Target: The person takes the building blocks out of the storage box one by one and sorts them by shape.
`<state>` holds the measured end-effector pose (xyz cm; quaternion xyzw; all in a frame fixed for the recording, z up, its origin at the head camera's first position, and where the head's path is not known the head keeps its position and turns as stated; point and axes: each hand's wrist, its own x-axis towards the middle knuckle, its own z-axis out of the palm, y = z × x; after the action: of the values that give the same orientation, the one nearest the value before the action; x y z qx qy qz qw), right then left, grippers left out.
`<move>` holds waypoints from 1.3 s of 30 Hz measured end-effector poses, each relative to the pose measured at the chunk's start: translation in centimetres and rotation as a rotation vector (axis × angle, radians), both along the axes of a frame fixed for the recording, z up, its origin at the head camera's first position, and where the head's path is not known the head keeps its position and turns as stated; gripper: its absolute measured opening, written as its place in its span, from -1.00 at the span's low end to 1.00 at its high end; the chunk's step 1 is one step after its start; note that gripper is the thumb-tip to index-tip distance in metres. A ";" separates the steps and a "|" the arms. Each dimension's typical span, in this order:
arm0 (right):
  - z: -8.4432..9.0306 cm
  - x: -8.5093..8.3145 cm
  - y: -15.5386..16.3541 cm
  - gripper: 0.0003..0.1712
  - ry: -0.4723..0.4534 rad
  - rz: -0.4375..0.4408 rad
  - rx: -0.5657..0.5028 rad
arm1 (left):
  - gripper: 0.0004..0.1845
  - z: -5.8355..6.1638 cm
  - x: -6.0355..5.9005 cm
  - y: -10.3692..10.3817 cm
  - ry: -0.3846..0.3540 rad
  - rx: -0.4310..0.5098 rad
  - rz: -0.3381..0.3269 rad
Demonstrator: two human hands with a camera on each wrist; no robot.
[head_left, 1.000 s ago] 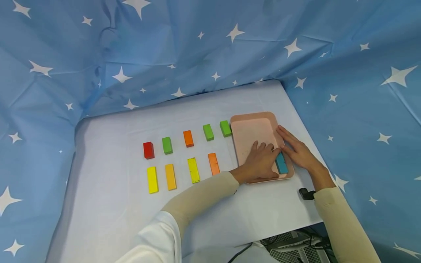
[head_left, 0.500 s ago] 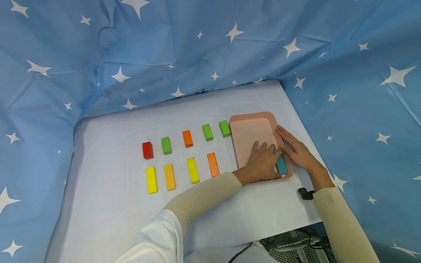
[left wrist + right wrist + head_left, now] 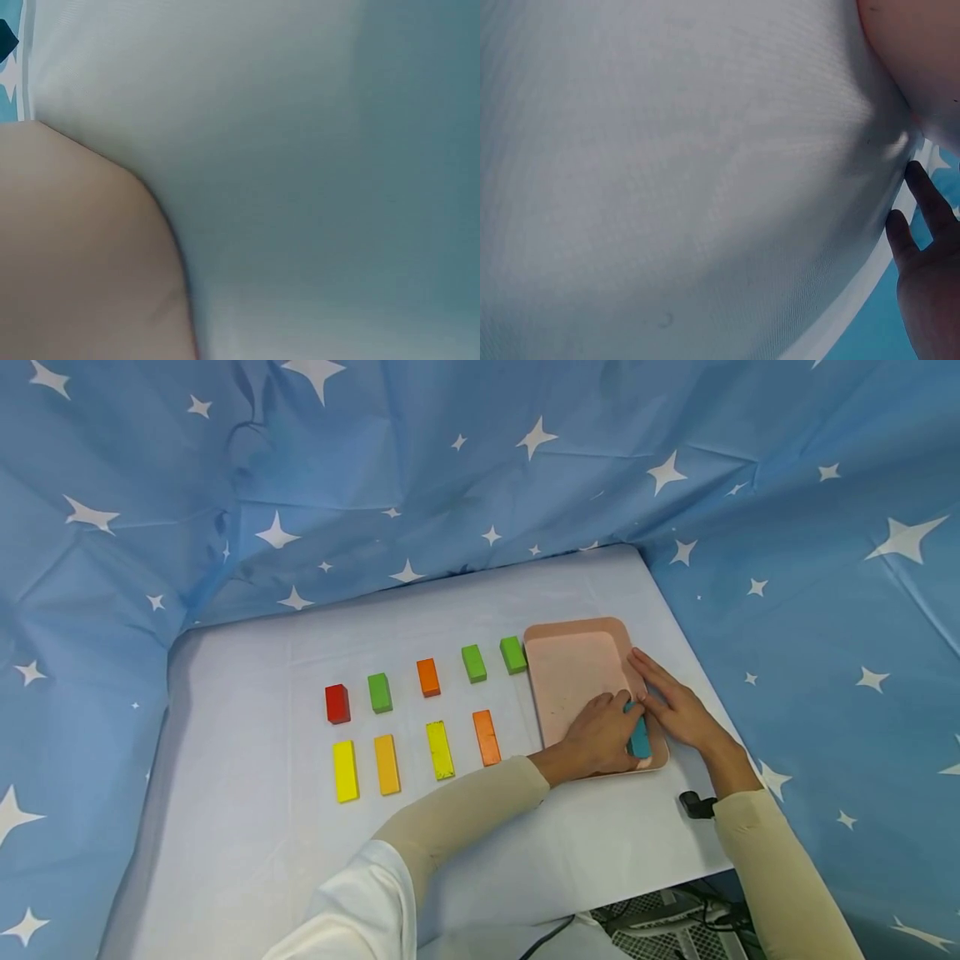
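Observation:
In the head view, my left hand [image 3: 600, 735] reaches into a pink tray [image 3: 562, 652] and pinches a blue block [image 3: 639, 739] by its ends, thumb at the near end and index finger at the far one. The block lies along the tray's right side. My right hand [image 3: 682, 710] rests along the right rim with straight fingers, its thumb right by the block's far end. Bare skin fills the lower left of the left wrist view, where no fingers show. The right wrist view has mostly white cloth, with shadowed fingers at its right edge.
Left of the tray, a back row holds a red block [image 3: 337, 703], an orange block [image 3: 428, 677] and several green blocks [image 3: 513, 655]. In front lie yellow blocks [image 3: 346, 771] and orange ones [image 3: 487, 737]. The white table [image 3: 247, 827] meets a blue star-patterned curtain [image 3: 450, 468].
My left hand's other fingers have drawn in from a spread pose over the tray floor. The right hand, tray and loose blocks stay nearly where they were.

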<state>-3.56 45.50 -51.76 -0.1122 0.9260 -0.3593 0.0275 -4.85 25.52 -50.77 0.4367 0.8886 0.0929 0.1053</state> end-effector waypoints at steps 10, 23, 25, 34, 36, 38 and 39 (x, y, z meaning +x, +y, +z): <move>0.1 0.2 -0.4 -0.27 -0.005 -0.007 0.007 | -0.10 0.5 -0.2 -2.4 -0.222 0.234 0.025; 0.1 0.0 -0.4 -0.24 -0.009 -0.019 0.025 | -0.20 2.3 -1.7 -8.8 -0.285 0.412 0.181; 0.0 0.1 -0.3 -0.23 -0.007 -0.021 0.024 | -0.20 2.6 -2.0 -10.4 -0.312 0.459 0.220; 0.1 0.1 -0.2 -0.25 -0.012 -0.029 0.014 | -0.21 2.8 -2.6 -17.2 -0.360 0.586 0.408; 0.1 0.1 -0.2 -0.24 -0.011 -0.028 0.010 | -0.21 2.6 -2.6 -18.2 -0.362 0.591 0.447; 0.0 0.0 -0.2 -0.24 -0.008 -0.026 0.007 | -0.21 2.3 -2.5 -19.1 -0.375 0.589 0.472; 0.0 0.0 -0.1 -0.24 -0.008 -0.026 0.008 | -0.21 2.0 -2.4 -19.4 -0.382 0.584 0.478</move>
<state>-3.55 45.37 -51.74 -0.0985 0.9287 -0.3565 0.0268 -7.25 6.15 -48.75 0.2045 0.8658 0.4418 0.1154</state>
